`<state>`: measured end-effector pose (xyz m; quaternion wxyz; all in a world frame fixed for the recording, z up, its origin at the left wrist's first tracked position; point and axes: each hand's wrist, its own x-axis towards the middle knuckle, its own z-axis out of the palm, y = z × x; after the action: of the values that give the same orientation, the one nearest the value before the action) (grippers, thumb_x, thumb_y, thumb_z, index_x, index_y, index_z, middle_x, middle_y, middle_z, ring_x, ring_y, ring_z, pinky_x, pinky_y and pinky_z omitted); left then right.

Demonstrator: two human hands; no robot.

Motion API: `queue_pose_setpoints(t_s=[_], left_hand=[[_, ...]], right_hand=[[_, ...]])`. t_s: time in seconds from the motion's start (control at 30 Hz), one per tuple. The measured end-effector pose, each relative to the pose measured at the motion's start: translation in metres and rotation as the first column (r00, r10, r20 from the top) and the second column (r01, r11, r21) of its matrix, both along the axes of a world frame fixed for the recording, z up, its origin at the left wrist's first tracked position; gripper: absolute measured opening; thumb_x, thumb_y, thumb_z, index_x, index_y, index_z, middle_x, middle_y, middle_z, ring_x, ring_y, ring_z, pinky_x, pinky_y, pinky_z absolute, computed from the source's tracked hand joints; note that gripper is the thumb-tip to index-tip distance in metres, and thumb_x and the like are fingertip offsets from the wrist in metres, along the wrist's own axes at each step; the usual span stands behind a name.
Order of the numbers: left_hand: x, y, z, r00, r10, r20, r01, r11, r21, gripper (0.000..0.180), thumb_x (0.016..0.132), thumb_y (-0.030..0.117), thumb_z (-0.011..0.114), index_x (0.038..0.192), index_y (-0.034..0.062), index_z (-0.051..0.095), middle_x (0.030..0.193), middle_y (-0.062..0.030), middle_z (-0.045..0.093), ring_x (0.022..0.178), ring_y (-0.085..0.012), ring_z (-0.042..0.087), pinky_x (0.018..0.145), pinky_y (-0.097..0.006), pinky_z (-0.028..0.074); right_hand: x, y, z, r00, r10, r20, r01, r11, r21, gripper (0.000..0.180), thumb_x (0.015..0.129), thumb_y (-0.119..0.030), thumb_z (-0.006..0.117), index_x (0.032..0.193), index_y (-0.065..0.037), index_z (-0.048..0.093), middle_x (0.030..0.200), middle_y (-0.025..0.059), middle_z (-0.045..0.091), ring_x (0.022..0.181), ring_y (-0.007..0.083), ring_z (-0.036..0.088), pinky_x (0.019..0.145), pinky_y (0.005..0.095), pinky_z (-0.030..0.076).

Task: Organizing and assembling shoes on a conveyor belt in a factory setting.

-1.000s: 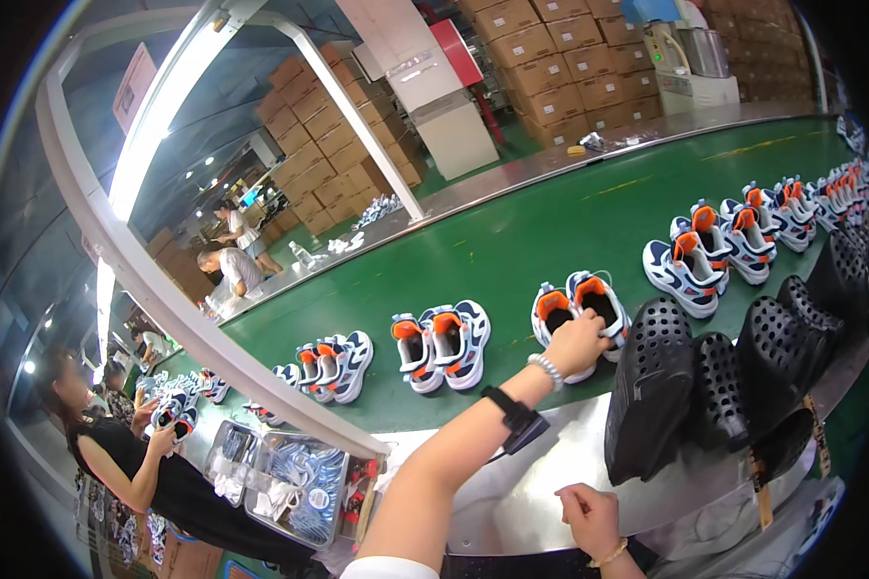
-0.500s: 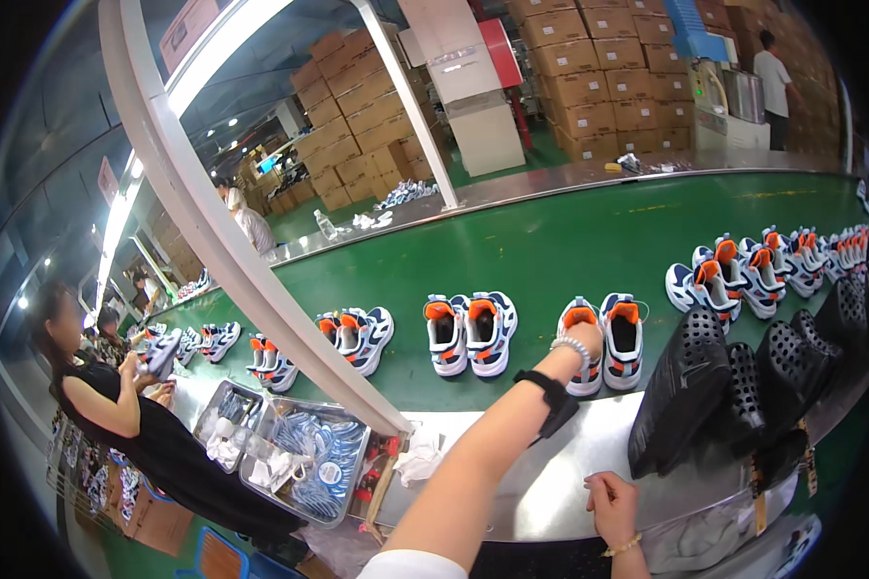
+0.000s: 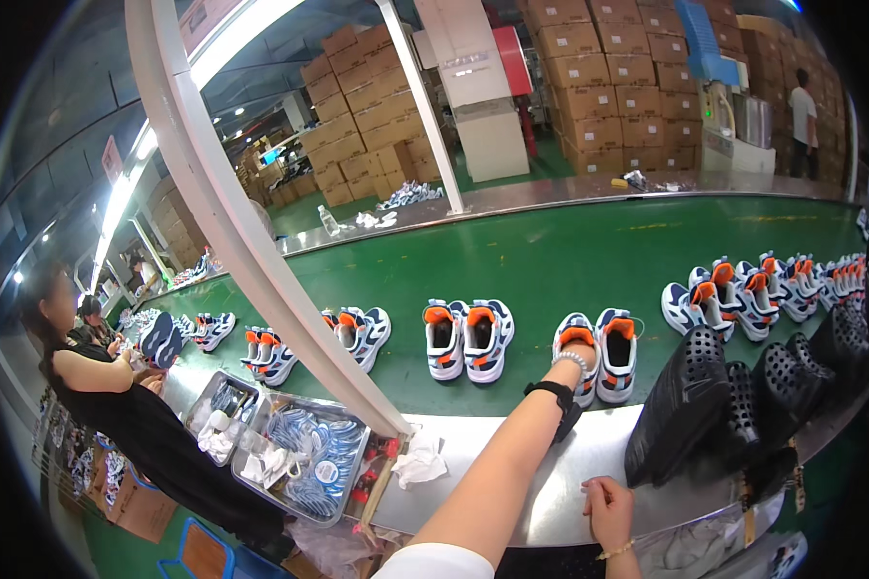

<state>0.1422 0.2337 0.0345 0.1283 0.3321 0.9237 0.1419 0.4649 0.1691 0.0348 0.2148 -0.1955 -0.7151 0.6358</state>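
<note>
My left hand reaches down into the opening of a white, navy and orange sneaker; its fingers are hidden inside. Right beside stands a matching sneaker, with a thin loop at its collar. Both rest upright on the green conveyor belt. My right hand hovers by the near edge of the metal ledge, its fingers loosely curled with nothing visible in them. To the left of my left hand another sneaker pair sits on the belt.
Black perforated shoe forms crowd the right of the ledge. A white post crosses the left side. Next to it lies a metal tray of blue-and-white insole-like pieces. More sneakers line the right. A co-worker stands at left.
My left hand has sunk deeper into the sneaker, which shows a slight shift. At left, the co-worker's shoes have turned, showing dark soles. The view has tilted slightly.
</note>
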Motion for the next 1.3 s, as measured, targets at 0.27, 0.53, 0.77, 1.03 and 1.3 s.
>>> queue_pose_setpoints(t_s=[0.27, 0.53, 0.77, 1.03, 1.3], left_hand=[[0.012, -0.020, 0.004, 0.983, 0.069, -0.171, -0.076, 0.996, -0.036, 0.041, 0.095, 0.029, 0.037, 0.119, 0.0072, 0.062, 0.126, -0.0178, 0.058, 0.113, -0.0335, 0.057, 0.095, -0.041, 0.046], [0.001, -0.056, 0.039, 0.998, -0.044, -0.034, 0.033, 0.962, -0.271, 0.042, 0.088, 0.032, 0.043, 0.116, 0.0079, 0.063, 0.124, -0.0150, 0.058, 0.114, -0.0309, 0.054, 0.098, -0.041, 0.043], [0.005, -0.072, 0.063, 0.961, -0.274, 0.031, 0.264, 0.882, -0.389, 0.040, 0.078, 0.028, 0.054, 0.109, 0.0071, 0.066, 0.114, -0.0151, 0.063, 0.104, -0.0287, 0.060, 0.093, -0.042, 0.047], [0.022, -0.058, 0.097, 0.890, -0.455, -0.024, 0.361, 0.736, -0.572, 0.040, 0.078, 0.022, 0.054, 0.111, 0.0027, 0.065, 0.113, -0.0184, 0.064, 0.104, -0.0311, 0.061, 0.089, -0.043, 0.048], [0.077, -0.059, 0.045, 0.852, -0.025, -0.523, 0.197, 0.941, 0.275, 0.032, 0.084, 0.011, 0.050, 0.109, -0.0068, 0.058, 0.123, -0.0227, 0.054, 0.111, -0.0330, 0.056, 0.088, -0.041, 0.048]], right_hand=[[-0.002, -0.001, 0.003, 1.000, 0.002, -0.014, -0.002, 1.000, 0.014, 0.021, 0.093, -0.009, 0.053, 0.081, 0.005, 0.064, 0.052, 0.0023, 0.053, 0.045, 0.0070, 0.049, 0.043, 0.0227, 0.037], [-0.003, -0.005, -0.003, 1.000, -0.007, -0.015, 0.008, 1.000, 0.018, 0.020, 0.092, -0.008, 0.053, 0.081, 0.004, 0.064, 0.052, 0.0020, 0.053, 0.045, 0.0074, 0.049, 0.044, 0.0224, 0.037], [0.011, 0.001, 0.000, 0.998, -0.067, 0.011, 0.067, 0.996, -0.064, 0.018, 0.091, -0.009, 0.055, 0.085, 0.004, 0.065, 0.055, 0.0016, 0.054, 0.048, 0.0065, 0.049, 0.046, 0.0225, 0.038], [0.072, 0.034, 0.151, 0.983, 0.146, -0.115, -0.038, 0.764, 0.644, 0.014, 0.086, -0.019, 0.065, 0.098, -0.011, 0.068, 0.056, 0.0055, 0.056, 0.048, 0.0172, 0.056, 0.048, 0.0289, 0.043], [0.121, 0.198, 0.237, 0.696, -0.669, -0.260, 0.556, 0.274, 0.785, 0.025, 0.085, -0.028, 0.064, 0.093, -0.004, 0.064, 0.073, 0.0103, 0.063, 0.069, 0.0255, 0.064, 0.063, 0.0381, 0.049]])
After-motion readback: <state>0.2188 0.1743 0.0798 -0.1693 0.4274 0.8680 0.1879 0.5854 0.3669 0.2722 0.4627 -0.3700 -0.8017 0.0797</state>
